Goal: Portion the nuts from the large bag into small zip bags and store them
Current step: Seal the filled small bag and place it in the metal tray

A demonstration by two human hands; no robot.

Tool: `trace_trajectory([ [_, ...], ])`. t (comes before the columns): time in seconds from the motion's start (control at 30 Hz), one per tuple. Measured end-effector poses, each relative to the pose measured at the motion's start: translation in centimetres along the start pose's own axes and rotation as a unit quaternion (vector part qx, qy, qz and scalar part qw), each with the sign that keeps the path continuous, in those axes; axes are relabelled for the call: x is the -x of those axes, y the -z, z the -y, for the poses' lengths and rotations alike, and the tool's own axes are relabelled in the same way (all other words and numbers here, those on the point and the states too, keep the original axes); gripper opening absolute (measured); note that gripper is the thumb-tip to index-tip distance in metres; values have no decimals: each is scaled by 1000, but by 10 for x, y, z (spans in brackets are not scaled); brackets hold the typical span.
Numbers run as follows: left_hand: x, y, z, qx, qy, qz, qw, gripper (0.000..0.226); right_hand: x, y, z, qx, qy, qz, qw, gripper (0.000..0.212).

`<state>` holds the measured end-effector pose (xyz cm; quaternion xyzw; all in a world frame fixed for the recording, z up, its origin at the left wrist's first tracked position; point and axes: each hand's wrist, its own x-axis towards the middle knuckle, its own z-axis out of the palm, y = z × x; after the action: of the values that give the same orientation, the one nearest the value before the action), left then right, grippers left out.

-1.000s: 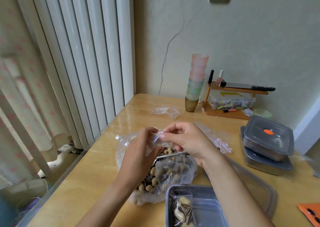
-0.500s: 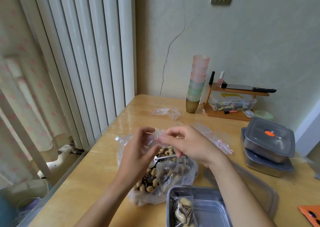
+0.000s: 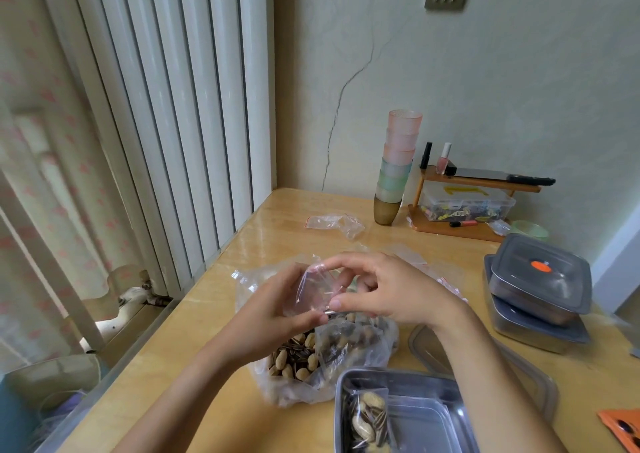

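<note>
Plastic small zip bag (image 3: 316, 290), empty, pinched by fingers of left hand (image 3: 277, 310) and right hand (image 3: 391, 293), over large bag (image 3: 349, 352) on worktop (image 3: 207, 335). Likely step: opening mouth. Next: part lips, add nuts (image 3: 294, 359).

Two arms in view, one person. Bare: left hand (image 3: 277, 309), right hand (image 3: 401, 293). Also bare: left forearm (image 3: 194, 393), right forearm (image 3: 491, 383), as far down as the view runs; both slim. Right-side thumbnail (image 3: 335, 303) trimmed short, rounded at the tip
</note>
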<state>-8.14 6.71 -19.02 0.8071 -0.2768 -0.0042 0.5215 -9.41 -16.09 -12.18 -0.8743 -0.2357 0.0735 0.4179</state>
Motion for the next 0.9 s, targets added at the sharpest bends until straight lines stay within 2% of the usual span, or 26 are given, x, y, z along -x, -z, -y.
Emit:
trace_trajectory([
  [0.17,3,16,14,-66,36,40,996,40,5,8,5,-15,-5,-3,1000,35],
  [0.27,5,18,9,-62,22,49,997,78,5,6,7,12,-37,18,999,47],
  [0.33,2,14,2,-71,1,43,997,90,4,1,11,32,-58,44,997,59],
  [0.43,-3,5,-7,-81,-16,22,996,63,4,-7,18,42,-57,81,994,66],
  [0.53,-4,2,-9,-106,-10,-20,994,35,8,-2,21,30,-57,93,994,63],
  [0.57,-3,2,-7,-117,1,-29,993,33,9,2,20,26,-55,79,995,57],
  [0.63,0,4,-2,-134,28,-35,990,35,11,15,11,80,-63,0,995,38],
  [0.7,4,5,1,-142,44,-36,988,36,14,29,-4,196,-143,-60,968,28],
  [0.73,5,5,2,-146,47,-39,987,36,17,35,-11,249,-208,-52,944,29],
  [0.8,5,6,4,-159,46,-57,985,34,21,39,-23,289,-322,12,901,35],
  [0.83,5,6,5,-166,43,-69,983,33,21,39,-25,296,-346,41,889,37],
  [0.9,4,6,6,-194,28,-96,976,33,22,39,-30,297,-350,52,887,36],
])
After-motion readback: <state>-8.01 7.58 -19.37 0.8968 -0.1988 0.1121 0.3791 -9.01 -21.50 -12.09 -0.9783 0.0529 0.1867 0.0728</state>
